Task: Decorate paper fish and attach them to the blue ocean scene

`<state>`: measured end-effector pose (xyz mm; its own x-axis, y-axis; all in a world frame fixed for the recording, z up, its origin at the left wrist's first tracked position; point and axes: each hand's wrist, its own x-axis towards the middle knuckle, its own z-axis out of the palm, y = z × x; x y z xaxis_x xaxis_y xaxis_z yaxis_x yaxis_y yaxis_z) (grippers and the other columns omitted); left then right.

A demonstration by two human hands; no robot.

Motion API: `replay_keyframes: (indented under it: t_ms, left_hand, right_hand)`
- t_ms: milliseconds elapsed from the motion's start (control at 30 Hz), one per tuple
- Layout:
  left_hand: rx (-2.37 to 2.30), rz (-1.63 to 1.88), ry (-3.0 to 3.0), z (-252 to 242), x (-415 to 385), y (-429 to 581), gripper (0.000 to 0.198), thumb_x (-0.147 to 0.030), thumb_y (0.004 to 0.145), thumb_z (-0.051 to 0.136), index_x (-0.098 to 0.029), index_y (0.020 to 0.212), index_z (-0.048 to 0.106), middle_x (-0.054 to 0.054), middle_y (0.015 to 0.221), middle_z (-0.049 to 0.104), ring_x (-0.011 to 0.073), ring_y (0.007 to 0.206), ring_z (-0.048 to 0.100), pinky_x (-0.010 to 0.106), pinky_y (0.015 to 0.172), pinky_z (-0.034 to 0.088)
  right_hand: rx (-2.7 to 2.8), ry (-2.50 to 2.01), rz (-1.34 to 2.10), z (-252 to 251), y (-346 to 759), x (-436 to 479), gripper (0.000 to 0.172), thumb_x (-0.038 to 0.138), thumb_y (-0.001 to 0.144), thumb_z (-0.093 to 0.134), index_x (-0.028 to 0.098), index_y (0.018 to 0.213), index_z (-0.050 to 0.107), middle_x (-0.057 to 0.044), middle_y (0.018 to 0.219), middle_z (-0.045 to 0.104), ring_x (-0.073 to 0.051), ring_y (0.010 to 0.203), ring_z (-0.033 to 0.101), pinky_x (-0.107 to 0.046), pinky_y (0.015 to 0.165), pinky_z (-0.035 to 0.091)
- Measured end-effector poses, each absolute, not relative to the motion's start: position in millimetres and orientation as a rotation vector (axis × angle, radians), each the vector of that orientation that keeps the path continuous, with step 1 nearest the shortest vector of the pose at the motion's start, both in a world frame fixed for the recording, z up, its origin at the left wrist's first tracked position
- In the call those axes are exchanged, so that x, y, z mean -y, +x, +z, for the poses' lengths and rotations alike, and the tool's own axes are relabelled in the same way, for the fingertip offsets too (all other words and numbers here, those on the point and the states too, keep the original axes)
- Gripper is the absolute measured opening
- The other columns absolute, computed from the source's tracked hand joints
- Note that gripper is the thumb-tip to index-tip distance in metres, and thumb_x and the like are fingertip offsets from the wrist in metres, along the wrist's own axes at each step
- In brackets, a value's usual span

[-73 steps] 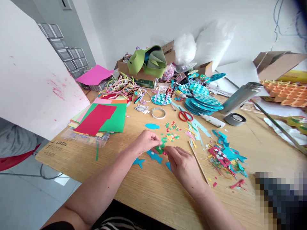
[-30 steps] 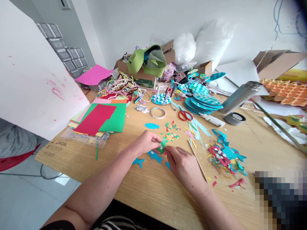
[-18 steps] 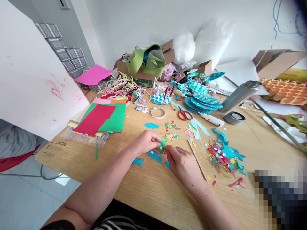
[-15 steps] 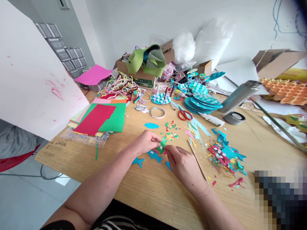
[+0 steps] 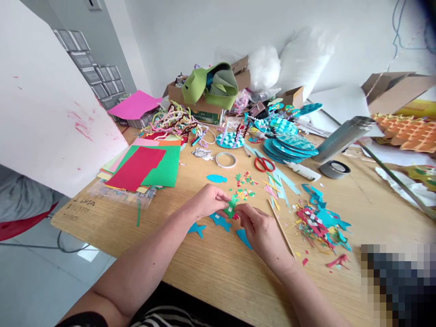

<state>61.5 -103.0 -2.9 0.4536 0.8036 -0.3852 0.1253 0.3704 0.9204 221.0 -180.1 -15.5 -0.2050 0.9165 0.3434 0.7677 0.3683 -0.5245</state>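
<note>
A small green paper fish [image 5: 232, 205] with little coloured squares stuck on it is held just above the wooden table [image 5: 218, 268]. My left hand [image 5: 208, 200] pinches its left side. My right hand [image 5: 259, 228] has its fingertips closed against the fish's right edge. Blue paper fish cutouts [image 5: 220, 221] lie on the table just below and beside both hands. A pile of tiny coloured paper bits [image 5: 244, 187] sits right behind the hands.
A stack of coloured paper sheets [image 5: 143, 168] lies at the left. Red scissors [image 5: 264, 164], a tape roll [image 5: 225, 160], a glue stick [image 5: 301, 170], a wooden skewer [image 5: 281, 221], paper scraps [image 5: 320, 219], blue plates [image 5: 289, 147], a steel flask [image 5: 342, 138] and boxes crowd the back.
Both hands stay on the green fish. The right hand has lifted slightly and shifted toward the fish, uncovering a blue cutout beneath it. The camera moved a little.
</note>
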Motion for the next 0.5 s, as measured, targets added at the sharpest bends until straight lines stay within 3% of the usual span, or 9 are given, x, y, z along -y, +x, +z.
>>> replay_keyframes:
  t_ms: [500]
  left_hand:
    - [-1.04,0.54,1.131,-1.9,103.3,61.1,0.015,0.002,0.07,0.062,-0.009,0.076,0.07,0.003,0.065,0.071,0.0136,0.052,0.066,0.026,0.054,0.056]
  right_hand:
    - [2.031,-1.442,0.399,-21.0,227.2,178.7,0.022,0.019,0.094,0.039,0.02,0.09,0.06,-0.001,0.07,0.06,-0.013,0.061,0.056,-0.021,0.057,0.039]
